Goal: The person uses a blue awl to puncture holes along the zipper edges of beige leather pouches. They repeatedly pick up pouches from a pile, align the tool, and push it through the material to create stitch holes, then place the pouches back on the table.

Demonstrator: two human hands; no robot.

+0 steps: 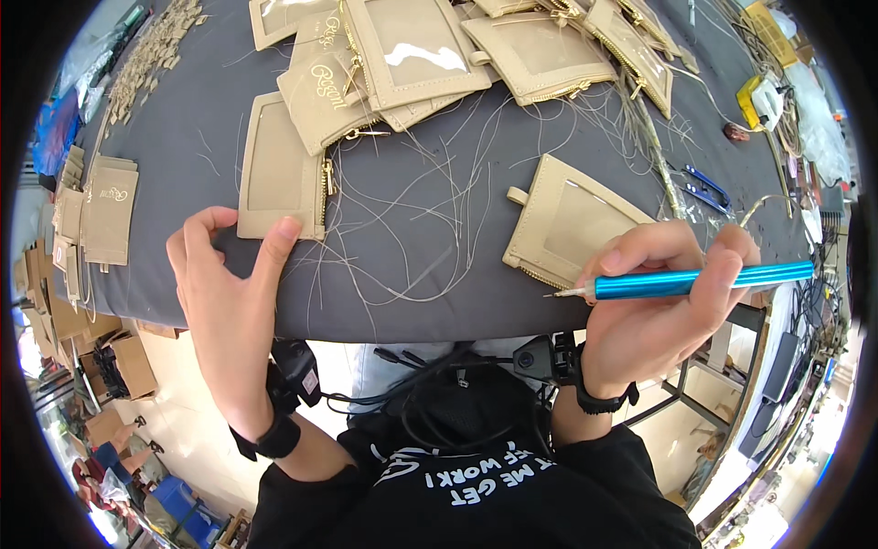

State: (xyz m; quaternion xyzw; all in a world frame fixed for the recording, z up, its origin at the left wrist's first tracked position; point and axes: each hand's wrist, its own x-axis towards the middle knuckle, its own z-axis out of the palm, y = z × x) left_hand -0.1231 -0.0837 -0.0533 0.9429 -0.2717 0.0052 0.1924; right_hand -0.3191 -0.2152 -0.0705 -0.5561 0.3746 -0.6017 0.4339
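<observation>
My dark sleeves and the cables [430,375] strapped at my wrists sat lowest in the frame, nearest me. Just above them, right of centre, my right hand [654,306] was closed around a blue pen-shaped tool [695,282], its fine tip pointing left. Left of centre, my left hand [229,293] was open and held nothing, its fingertips resting at the lower edge of a beige zip pouch [279,174] on the grey surface [430,274]. A second pouch [567,224] with a clear window lay just above my right hand, loose threads [393,229] scattered between the two. More pouches were piled [430,55] at upper centre. I judged I was between pieces, about to trim stray threads; the next move called for drawing a pouch close and steadying it before bringing the tip in.
</observation>
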